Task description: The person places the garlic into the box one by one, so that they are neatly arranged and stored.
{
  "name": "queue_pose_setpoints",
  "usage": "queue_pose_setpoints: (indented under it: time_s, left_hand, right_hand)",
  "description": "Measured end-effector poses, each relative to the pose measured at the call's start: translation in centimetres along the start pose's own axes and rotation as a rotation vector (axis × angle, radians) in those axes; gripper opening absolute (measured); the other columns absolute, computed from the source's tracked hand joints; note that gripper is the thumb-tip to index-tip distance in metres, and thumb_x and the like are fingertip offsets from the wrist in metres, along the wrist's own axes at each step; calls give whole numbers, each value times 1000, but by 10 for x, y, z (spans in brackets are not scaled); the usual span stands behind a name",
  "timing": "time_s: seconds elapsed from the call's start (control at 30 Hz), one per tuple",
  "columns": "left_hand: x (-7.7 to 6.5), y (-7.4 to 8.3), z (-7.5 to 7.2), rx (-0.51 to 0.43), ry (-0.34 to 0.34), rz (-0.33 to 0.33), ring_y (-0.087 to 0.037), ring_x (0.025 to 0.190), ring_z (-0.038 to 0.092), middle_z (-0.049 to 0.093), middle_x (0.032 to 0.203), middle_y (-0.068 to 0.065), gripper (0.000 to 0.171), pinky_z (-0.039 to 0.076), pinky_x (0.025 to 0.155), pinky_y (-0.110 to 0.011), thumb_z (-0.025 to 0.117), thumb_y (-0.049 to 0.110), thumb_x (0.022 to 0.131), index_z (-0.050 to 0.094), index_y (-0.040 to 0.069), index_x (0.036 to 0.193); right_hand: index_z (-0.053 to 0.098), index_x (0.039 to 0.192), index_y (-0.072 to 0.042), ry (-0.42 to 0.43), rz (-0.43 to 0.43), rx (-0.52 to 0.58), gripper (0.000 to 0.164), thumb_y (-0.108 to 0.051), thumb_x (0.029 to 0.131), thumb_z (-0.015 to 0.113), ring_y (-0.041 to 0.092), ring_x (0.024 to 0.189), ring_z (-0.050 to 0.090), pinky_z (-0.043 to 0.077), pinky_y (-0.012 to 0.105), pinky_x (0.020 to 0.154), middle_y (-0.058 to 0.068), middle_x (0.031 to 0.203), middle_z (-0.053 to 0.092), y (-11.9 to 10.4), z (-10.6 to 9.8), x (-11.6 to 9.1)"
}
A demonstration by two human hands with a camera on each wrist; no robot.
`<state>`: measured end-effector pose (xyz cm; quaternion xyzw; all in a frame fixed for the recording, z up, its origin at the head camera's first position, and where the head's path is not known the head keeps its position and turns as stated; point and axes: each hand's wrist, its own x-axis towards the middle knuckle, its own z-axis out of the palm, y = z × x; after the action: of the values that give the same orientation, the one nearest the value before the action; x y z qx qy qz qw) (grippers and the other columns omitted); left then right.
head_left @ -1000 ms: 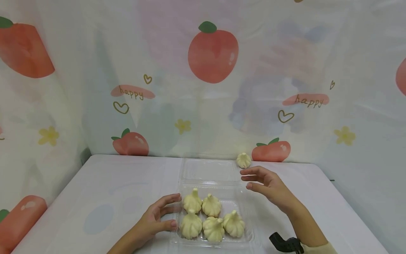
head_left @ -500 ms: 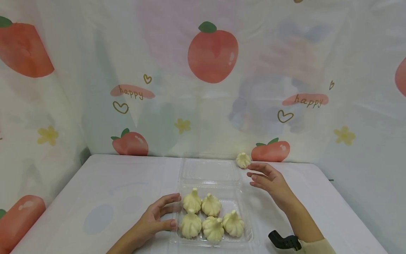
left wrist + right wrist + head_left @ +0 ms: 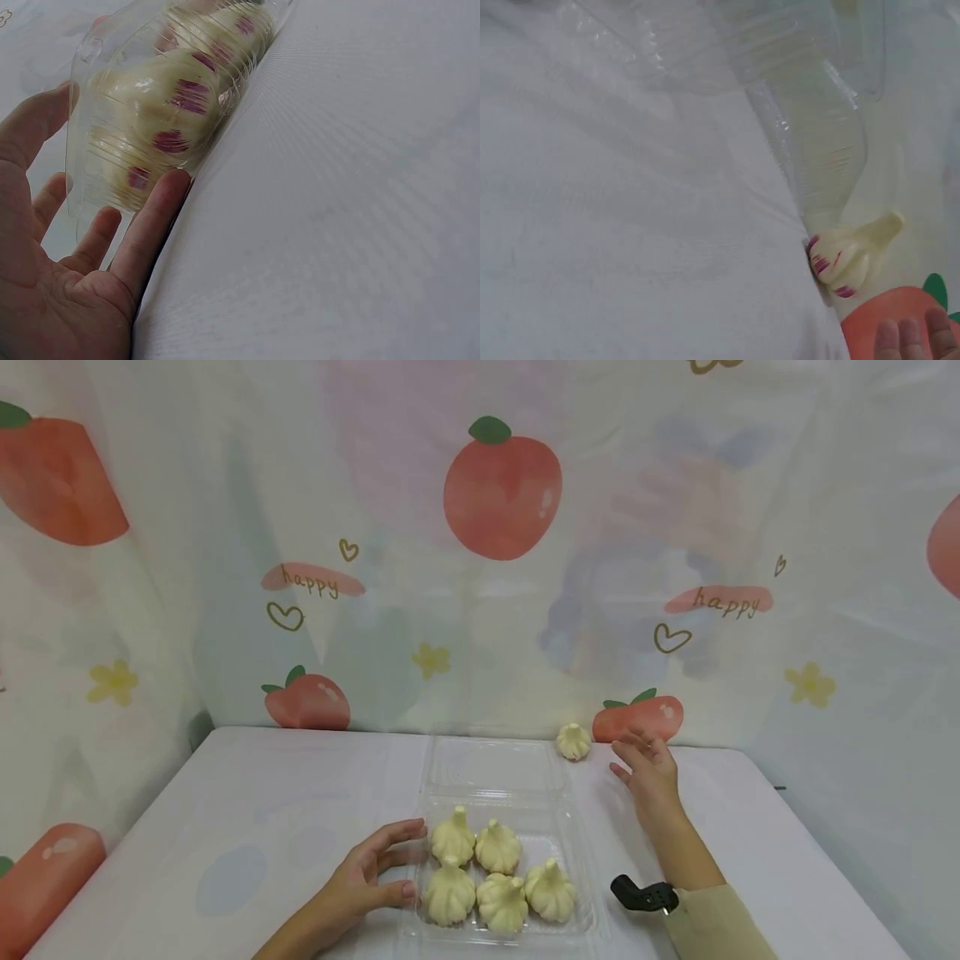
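Several white garlic bulbs (image 3: 450, 895) sit in two rows inside a clear plastic clamshell box (image 3: 546, 937), its lid (image 3: 491, 768) folded back. My left hand (image 3: 369, 875) rests against the box's left wall with fingers spread. In the left wrist view its fingertips touch the ribbed plastic, and purple marks show on the bulbs. A single garlic bulb (image 3: 573, 742) stands outside at the back of the table, right of the lid. Just right of that bulb hovers my right hand (image 3: 652, 772), holding nothing, its fingers loosely bent; only fingertips (image 3: 907, 337) show in the right wrist view.
A white cloth covers the table (image 3: 300, 793). Behind its back edge hangs a curtain (image 3: 480, 610) printed with fruit, close to the lone bulb. A black strap mount (image 3: 643, 893) sits at my right wrist.
My right hand has moved right and back, from near the lid to beyond the lone bulb's right side. The left hand, box and bulbs stay in place.
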<state>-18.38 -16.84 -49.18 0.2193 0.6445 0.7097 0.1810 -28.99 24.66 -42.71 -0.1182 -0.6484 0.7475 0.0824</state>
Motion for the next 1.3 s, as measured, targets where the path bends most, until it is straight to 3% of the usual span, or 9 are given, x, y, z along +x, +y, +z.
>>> queue_pose_setpoints:
  time_s: [0.17, 0.37, 0.53, 0.67, 0.77, 0.87, 1.0, 1.13, 1.3]
  left_hand:
    - [0, 0, -1, 5, 6, 7, -38, 136, 42, 29, 158, -20, 67, 58, 89, -42, 66, 6, 94, 33, 8, 153]
    - [1, 0, 2, -17, -1, -10, -38, 137, 42, 27, 159, -20, 68, 58, 88, -44, 66, 5, 95, 32, 8, 153]
    - [0, 0, 5, -15, 4, -53, -38, 138, 42, 28, 159, -19, 67, 58, 88, -43, 66, 8, 95, 33, 10, 153]
    - [-1, 0, 4, -9, 9, -60, -38, 137, 42, 30, 158, -19, 67, 58, 88, -41, 67, 9, 95, 34, 11, 153]
    - [-1, 0, 2, -18, 1, -36, -39, 138, 41, 28, 159, -19, 68, 58, 88, -40, 66, 7, 95, 32, 9, 154]
    - [-1, 0, 1, -24, -5, -8, -40, 137, 40, 26, 159, -21, 68, 58, 88, -40, 65, 5, 95, 31, 7, 154]
    - [0, 0, -1, -22, -15, 7, -40, 137, 40, 26, 159, -21, 68, 58, 88, -43, 64, 4, 95, 30, 6, 154]
    - [0, 2, -2, -18, -8, -1, -39, 137, 41, 27, 159, -21, 67, 59, 87, -44, 65, 4, 95, 31, 7, 154]
    - [1, 2, 1, -27, -14, -11, -40, 138, 40, 26, 159, -21, 68, 58, 87, -44, 65, 5, 95, 31, 7, 154]
  right_hand:
    - [28, 157, -17, -3, 29, -162, 74, -13, 95, 67, 7, 110, 52, 47, 30, 98, 8, 158, 33, 9, 5, 18]
    - [21, 160, -14, -105, -52, -377, 83, -10, 92, 70, 36, 141, 35, 38, 47, 111, 16, 162, 26, 23, 7, 38]
    - [37, 154, -14, -185, -123, -593, 72, -23, 92, 73, 43, 139, 36, 47, 45, 101, 18, 156, 35, 34, 5, 48]
    - [51, 144, -10, -197, -186, -703, 58, -33, 94, 70, 44, 136, 41, 48, 50, 101, 19, 148, 44, 38, 2, 49]
    - [51, 139, -8, -210, -220, -746, 58, -39, 94, 70, 45, 136, 43, 43, 56, 106, 18, 149, 45, 36, 2, 50]
    - [48, 140, -7, -251, -255, -749, 60, -37, 93, 70, 45, 133, 47, 44, 54, 105, 21, 146, 46, 31, 5, 52]
    - [50, 143, -6, -327, -317, -740, 57, -27, 94, 71, 42, 122, 55, 51, 44, 97, 25, 139, 52, 27, 11, 52]
    - [60, 132, -5, -360, -318, -743, 41, -23, 96, 69, 31, 110, 59, 51, 29, 83, 20, 130, 59, 24, 15, 47]
    - [58, 131, -1, -364, -278, -701, 42, -23, 96, 69, 20, 106, 58, 51, 26, 80, 21, 134, 57, 15, 6, 36]
